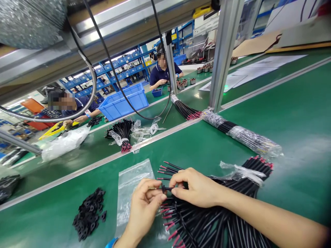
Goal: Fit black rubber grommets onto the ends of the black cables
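My left hand (144, 206) is closed, its fingertips pinching a small black grommet-like piece (163, 188). My right hand (193, 187) is closed on a black cable (169, 188), whose end meets that piece; how deep it sits inside is hidden by the fingers. Under and beside my right hand spreads a large bundle of black cables (238, 203) with red wire ends, wrapped by plastic film (244, 172) near the far right end. To the left of my left hand lies a pile of small flat black parts (89, 215). A clear plastic bag (134, 175) lies flat just behind my left hand.
Wrapped cables (240, 136) lie on the green bench at the right. A metal strip (103, 160) crosses the bench; behind it are a cable bundle (121, 134) and a blue bin (125, 101). A metal post (223, 55) stands behind. Two people work opposite; black cords (111, 62) hang overhead.
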`<act>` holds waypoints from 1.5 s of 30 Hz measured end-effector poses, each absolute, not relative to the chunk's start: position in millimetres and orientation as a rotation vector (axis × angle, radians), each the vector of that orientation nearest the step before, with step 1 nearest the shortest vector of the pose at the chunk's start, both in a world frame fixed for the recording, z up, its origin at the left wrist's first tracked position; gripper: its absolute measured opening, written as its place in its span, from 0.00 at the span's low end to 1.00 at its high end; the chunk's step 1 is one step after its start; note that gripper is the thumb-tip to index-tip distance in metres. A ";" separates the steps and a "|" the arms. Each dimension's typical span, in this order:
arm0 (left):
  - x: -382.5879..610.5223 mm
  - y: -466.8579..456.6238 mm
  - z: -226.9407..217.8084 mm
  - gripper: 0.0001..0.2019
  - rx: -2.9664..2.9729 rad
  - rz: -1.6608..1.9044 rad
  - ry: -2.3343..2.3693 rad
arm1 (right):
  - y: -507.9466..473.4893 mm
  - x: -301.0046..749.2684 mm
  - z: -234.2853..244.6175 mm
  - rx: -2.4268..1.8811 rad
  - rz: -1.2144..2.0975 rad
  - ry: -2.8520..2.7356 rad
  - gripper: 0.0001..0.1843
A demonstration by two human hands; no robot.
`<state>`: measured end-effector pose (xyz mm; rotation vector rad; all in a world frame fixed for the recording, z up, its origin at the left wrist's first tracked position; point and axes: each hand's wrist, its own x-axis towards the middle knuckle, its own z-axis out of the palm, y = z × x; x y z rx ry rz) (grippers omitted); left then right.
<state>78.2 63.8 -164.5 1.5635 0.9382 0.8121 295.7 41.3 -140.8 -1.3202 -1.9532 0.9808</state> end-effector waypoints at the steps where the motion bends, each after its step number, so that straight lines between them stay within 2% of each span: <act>1: 78.7 65.5 -163.4 0.16 1.567 0.790 0.936 | 41.3 295.7 -140.5 -1.319 0.975 -1.964 0.11; 10: 86.1 68.5 -155.6 0.09 1.999 0.819 1.040 | 42.3 293.2 -139.9 -1.421 1.031 -1.919 0.13; 16: 103.5 67.7 -149.8 0.07 1.957 0.749 1.077 | 44.1 294.3 -146.5 -1.390 1.099 -1.939 0.12; 25: 106.8 69.3 -150.1 0.10 1.820 0.660 1.111 | 46.8 293.9 -147.8 -1.389 1.348 -1.809 0.14; 28: 97.3 70.3 -148.7 0.16 1.767 0.583 1.084 | 47.2 293.9 -146.6 -1.415 1.345 -1.814 0.14; 31: 86.9 70.2 -150.9 0.23 1.599 0.606 1.023 | 46.4 294.0 -143.8 -1.438 1.287 -1.860 0.13; 37: 82.0 65.2 -154.8 0.12 1.799 0.595 0.944 | 46.7 298.5 -142.7 -1.368 0.962 -2.063 0.12; 40: 81.3 59.2 -150.1 0.11 1.897 0.576 0.984 | 51.6 301.5 -150.4 -1.393 0.777 -2.075 0.11; 45: 74.8 40.8 -138.4 0.12 2.135 0.571 0.839 | 57.3 299.1 -160.5 -1.757 0.538 -2.202 0.07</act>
